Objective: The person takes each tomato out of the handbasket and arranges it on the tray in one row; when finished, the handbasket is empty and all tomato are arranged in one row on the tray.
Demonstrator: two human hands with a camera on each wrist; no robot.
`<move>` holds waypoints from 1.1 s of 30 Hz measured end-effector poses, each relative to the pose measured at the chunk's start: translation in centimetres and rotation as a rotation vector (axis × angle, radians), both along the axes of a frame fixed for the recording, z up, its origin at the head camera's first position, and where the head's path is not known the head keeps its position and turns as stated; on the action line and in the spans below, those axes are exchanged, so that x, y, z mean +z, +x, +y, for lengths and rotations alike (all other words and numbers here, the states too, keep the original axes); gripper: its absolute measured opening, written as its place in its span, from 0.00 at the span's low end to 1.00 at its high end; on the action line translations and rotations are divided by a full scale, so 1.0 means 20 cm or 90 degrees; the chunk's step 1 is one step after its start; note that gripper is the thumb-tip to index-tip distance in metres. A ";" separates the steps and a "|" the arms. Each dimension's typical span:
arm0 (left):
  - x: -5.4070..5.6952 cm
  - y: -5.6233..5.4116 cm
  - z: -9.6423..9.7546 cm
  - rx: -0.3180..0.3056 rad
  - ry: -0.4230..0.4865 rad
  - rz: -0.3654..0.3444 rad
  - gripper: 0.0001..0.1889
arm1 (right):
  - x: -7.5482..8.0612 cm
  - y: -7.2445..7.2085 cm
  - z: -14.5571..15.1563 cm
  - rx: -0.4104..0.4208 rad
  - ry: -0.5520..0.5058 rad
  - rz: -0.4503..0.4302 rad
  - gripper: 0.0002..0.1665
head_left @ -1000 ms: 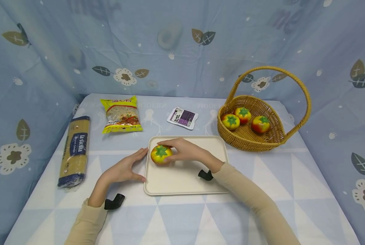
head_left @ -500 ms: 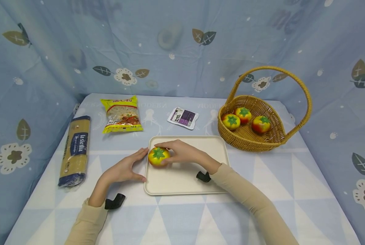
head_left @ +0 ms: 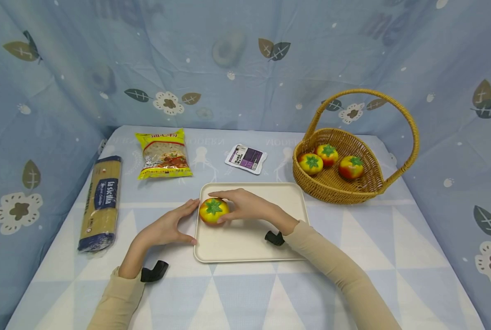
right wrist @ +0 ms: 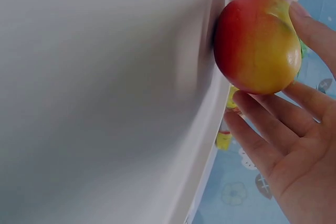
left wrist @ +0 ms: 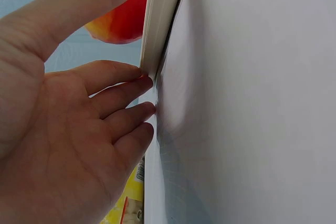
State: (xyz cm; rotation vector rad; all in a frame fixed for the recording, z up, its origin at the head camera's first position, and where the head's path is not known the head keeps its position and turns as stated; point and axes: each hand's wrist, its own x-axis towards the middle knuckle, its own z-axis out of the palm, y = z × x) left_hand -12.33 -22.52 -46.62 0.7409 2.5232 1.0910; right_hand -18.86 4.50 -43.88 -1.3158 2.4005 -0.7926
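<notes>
The right hand (head_left: 245,206) cups a tomato (head_left: 213,211) resting at the left end of the tray (head_left: 249,247), fingers curled loosely round it. This looks like the setting-down step; next would be letting go without rolling it. The left hand (head_left: 167,227) lies open, fingertips against the tray's rim (steadying it, seemingly). The tomato is smooth and glossy, the tray matte cream plastic, the basket (head_left: 332,188) woven wicker.
</notes>
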 end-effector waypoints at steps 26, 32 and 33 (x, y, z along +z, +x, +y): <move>0.00 0.00 0.00 0.003 -0.009 -0.006 0.58 | 0.05 0.04 0.23 -0.057 -0.059 -0.002 0.43; 0.00 0.00 0.00 0.001 -0.010 -0.006 0.58 | 0.08 0.05 0.34 -0.080 -0.074 0.020 0.41; 0.00 0.00 0.00 0.001 -0.010 -0.006 0.58 | 0.08 0.05 0.35 -0.089 -0.075 0.026 0.41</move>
